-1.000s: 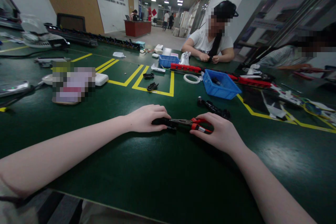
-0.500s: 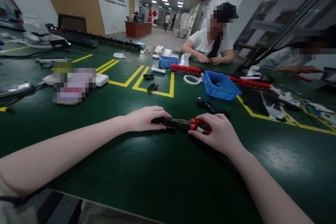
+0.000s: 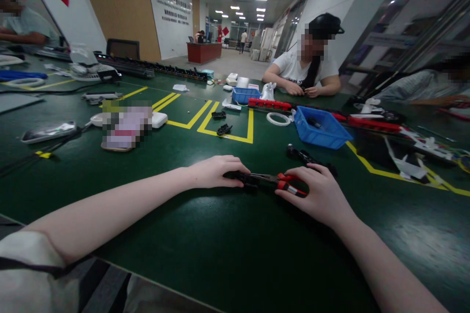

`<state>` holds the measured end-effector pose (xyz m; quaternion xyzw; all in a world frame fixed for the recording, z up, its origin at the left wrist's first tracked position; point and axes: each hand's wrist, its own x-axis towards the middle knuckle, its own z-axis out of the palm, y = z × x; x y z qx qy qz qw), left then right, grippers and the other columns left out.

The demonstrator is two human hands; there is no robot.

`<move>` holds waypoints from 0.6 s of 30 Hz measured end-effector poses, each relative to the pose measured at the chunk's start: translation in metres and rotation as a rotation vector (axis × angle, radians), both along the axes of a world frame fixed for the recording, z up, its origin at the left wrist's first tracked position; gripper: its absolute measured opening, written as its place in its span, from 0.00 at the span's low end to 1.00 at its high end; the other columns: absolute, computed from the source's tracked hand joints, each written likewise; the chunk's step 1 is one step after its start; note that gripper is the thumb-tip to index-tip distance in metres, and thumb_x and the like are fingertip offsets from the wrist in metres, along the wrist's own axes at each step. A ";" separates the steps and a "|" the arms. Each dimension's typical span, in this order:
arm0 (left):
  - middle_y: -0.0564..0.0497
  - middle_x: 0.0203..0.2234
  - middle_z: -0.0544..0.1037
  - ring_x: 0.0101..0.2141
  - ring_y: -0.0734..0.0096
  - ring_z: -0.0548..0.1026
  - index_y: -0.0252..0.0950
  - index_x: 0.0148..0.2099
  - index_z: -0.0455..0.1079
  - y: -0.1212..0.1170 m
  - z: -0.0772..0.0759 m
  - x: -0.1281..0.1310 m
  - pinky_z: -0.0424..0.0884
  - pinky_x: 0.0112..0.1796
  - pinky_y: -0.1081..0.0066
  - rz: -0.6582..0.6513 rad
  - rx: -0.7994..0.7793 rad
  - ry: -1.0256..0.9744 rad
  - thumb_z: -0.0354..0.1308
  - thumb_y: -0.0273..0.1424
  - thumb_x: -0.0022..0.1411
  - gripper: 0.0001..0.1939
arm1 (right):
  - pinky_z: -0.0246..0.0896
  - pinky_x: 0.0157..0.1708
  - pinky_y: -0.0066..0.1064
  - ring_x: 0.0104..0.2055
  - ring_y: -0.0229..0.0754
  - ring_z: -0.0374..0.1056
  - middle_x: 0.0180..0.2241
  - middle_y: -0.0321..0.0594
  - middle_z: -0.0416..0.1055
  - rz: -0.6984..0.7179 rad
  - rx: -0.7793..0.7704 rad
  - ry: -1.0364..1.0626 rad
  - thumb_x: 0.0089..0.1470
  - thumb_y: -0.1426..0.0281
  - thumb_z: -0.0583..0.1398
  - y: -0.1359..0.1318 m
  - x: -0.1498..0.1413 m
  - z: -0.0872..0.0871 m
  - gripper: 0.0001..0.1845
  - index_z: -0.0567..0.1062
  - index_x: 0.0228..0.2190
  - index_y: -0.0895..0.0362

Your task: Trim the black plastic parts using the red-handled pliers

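Observation:
My left hand [image 3: 218, 172] is closed around a small black part [image 3: 251, 181] just above the green table, and the fingers cover some of it. Red-handled needle-nose pliers [image 3: 290, 187] sit in my right hand [image 3: 319, 193], thumb and fingers around the grips. The narrow metal jaws point left and meet the black part; exactly what they pinch is too small to make out. Behind my right hand lies a longer black assembly [image 3: 304, 155]. Two small black pieces, one nearer [image 3: 224, 130] and one farther [image 3: 219, 115], lie by the yellow tape outline.
A blue bin [image 3: 321, 129] holding dark parts stands at the right, beside a white ring [image 3: 278, 119]. A smaller blue bin [image 3: 246, 94] is farther back. A phone [image 3: 127, 129] and cables [image 3: 58, 149] lie left. Across the table a person [image 3: 308, 68] handles something small.
The camera view has turned slightly left, so the scene sits farther right and lower. Both hands keep their hold, and the pliers stay at the black part.

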<state>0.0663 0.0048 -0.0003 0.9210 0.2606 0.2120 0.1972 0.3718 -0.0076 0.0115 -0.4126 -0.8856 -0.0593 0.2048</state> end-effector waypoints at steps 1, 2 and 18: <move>0.47 0.43 0.75 0.44 0.65 0.73 0.36 0.54 0.68 0.000 0.000 0.000 0.69 0.44 0.68 0.003 0.000 -0.002 0.59 0.32 0.66 0.16 | 0.56 0.54 0.54 0.41 0.51 0.73 0.37 0.42 0.78 0.004 0.015 -0.002 0.51 0.50 0.62 0.000 0.000 0.000 0.21 0.74 0.38 0.54; 0.46 0.44 0.75 0.44 0.65 0.73 0.36 0.55 0.68 0.000 -0.001 0.000 0.69 0.44 0.68 0.003 0.000 -0.001 0.59 0.32 0.66 0.16 | 0.54 0.55 0.56 0.42 0.51 0.72 0.38 0.42 0.77 0.008 0.033 -0.005 0.51 0.50 0.62 0.001 0.001 0.000 0.21 0.74 0.38 0.54; 0.46 0.45 0.75 0.46 0.65 0.73 0.36 0.56 0.68 0.000 0.003 0.000 0.70 0.44 0.67 -0.008 -0.003 0.018 0.59 0.31 0.66 0.17 | 0.49 0.59 0.63 0.50 0.58 0.69 0.40 0.46 0.76 0.068 0.120 -0.030 0.51 0.48 0.61 0.009 0.007 0.004 0.22 0.76 0.36 0.52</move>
